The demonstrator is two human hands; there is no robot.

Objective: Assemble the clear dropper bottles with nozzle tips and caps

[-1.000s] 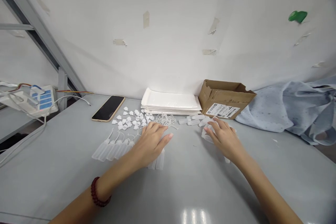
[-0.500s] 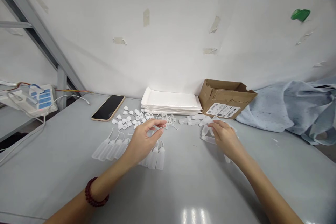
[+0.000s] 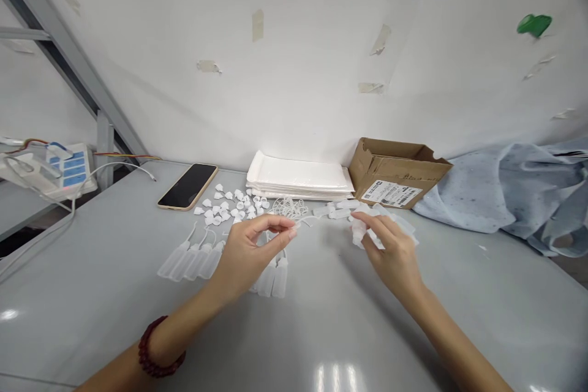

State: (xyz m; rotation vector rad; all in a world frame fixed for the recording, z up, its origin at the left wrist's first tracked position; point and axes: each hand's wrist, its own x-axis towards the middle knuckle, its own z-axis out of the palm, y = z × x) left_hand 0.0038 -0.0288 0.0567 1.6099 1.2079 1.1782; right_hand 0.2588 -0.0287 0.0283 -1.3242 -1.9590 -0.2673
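Here — hands [image 3: 248, 251] [image 3: 395, 257] pinch plastic pieces [image 3: 359, 233].

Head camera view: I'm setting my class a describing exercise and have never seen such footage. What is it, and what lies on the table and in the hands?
No machine here: a camera worn on a person's head looks forward and down at their two bare hands. The left hand pinches a white piece too small to identify. The right hand holds small clear bottles. On the grey table lie a row of bottles, loose white caps, a phone, stacked white trays and a cardboard box.
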